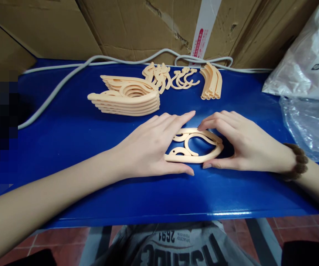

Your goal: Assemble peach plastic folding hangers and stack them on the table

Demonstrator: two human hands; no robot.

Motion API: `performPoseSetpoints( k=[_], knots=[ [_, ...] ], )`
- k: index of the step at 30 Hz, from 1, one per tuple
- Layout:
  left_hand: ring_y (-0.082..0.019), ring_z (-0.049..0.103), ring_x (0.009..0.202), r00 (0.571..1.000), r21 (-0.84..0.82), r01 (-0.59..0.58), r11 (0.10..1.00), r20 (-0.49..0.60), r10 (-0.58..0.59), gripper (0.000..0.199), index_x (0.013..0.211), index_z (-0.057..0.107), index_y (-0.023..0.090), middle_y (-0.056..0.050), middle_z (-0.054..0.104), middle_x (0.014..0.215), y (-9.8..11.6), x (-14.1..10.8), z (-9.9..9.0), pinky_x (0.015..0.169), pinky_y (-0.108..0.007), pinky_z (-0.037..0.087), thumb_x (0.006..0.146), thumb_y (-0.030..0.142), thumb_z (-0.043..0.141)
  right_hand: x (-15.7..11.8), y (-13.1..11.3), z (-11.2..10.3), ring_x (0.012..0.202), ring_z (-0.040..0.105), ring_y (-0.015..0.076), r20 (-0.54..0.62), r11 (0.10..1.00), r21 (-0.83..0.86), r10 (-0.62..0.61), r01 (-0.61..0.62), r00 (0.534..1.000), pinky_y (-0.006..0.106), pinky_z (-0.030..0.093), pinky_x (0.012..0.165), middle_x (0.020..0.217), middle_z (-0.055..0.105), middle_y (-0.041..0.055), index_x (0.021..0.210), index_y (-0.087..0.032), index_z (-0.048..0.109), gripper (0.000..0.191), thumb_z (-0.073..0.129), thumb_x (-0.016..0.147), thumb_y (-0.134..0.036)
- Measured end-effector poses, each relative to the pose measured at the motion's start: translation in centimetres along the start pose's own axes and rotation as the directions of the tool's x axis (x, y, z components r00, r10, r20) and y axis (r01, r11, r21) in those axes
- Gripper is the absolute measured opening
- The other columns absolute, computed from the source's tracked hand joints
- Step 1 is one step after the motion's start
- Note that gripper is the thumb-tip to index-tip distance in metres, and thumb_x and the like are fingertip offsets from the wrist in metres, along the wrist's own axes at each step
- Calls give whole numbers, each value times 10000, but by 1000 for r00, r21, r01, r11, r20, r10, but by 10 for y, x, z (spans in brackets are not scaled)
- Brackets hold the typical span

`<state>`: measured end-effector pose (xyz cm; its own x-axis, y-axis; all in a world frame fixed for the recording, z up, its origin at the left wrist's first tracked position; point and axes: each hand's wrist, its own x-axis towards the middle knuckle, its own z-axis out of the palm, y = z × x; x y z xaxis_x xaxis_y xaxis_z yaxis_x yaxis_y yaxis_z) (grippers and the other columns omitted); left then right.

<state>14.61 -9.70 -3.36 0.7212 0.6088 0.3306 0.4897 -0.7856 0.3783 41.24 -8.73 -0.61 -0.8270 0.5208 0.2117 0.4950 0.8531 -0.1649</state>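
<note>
A cream plastic folding hanger (203, 159) lies flat on the blue table in front of me, folded up, with its curved hook lying inside the frame. My left hand (153, 144) covers its left end, thumb on the near side and fingers along the far side. At the right end, my right hand (231, 140) curls round the hanger, its fingertips on the far edge and its thumb by the near edge. The palm of my left hand hides part of the hanger.
Behind my left hand stands a stack of folded hangers (128, 107). Loose hooks (184, 79) and curved arm pieces (211, 81) lie farther right. A white cable (65, 83) runs along the back by cardboard boxes (148, 29). Clear plastic bags (309, 122) occupy the right side.
</note>
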Motion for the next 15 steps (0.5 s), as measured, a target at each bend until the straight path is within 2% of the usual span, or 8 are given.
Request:
performPoseSetpoints(
  k=[7,10,13,15],
  knots=[
    [-323,622,1152,1000,10,-23,1000,-2,23,972,1552,332,140,-165,645,1358,0,-2,1,979,-437,508,833,659,729,2,-5,2,936,626,267,-46,999,-17,-28,27,999,394,412,806,1119,679,132,1135,-153,562,564,660,859,-636],
    [-316,624,1151,999,24,-40,999,1,40,935,1551,330,128,-166,643,1352,1,-3,0,985,-422,515,856,611,727,2,-6,1,934,634,275,-59,999,-19,-30,29,998,412,420,811,1104,684,122,1131,-178,551,569,682,836,-648],
    [-321,629,1123,997,78,-77,994,-11,78,882,1533,344,81,-182,649,1315,5,-1,-3,966,-426,527,873,525,726,0,-5,-3,1019,640,292,-110,996,88,0,10,994,447,459,867,1148,668,126,1180,-195,534,656,670,820,-726],
    [-321,633,1111,996,114,-77,990,-25,80,827,1522,357,73,-178,652,1291,9,1,-9,957,-437,533,881,462,707,-3,-1,-6,1125,617,297,-196,974,226,57,-11,979,466,473,951,1209,639,136,1235,-202,529,675,622,845,-745]
  ],
)
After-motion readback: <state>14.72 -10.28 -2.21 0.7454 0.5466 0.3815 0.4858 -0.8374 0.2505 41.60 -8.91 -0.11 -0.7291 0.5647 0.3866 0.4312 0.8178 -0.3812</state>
